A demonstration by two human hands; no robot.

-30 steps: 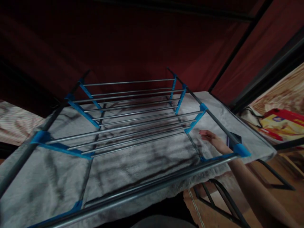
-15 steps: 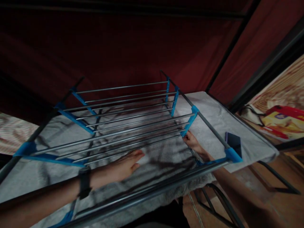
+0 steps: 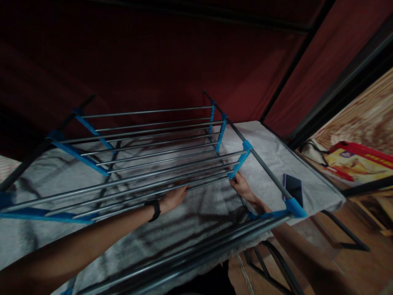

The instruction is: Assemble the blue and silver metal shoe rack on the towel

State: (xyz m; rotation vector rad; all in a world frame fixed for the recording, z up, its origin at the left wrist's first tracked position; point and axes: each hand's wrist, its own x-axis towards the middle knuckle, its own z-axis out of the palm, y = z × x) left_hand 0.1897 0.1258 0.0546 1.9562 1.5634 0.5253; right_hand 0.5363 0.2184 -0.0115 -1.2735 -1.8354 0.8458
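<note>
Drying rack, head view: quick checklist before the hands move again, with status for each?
1. Left hand at the near rods of the drying rack: ok, fingers reach up to them; closed grip cannot tell.
2. Right hand at the blue bracket: ok, fingertips touch its lower end; grip cannot tell.
3. Phone apart from both hands: ok, it lies on the white cloth beyond the side rail.
4. Cloth under the rack lying flat: ok where visible, far left is dim.
5. Watch free of the rods: ok, it sits below them.
</note>
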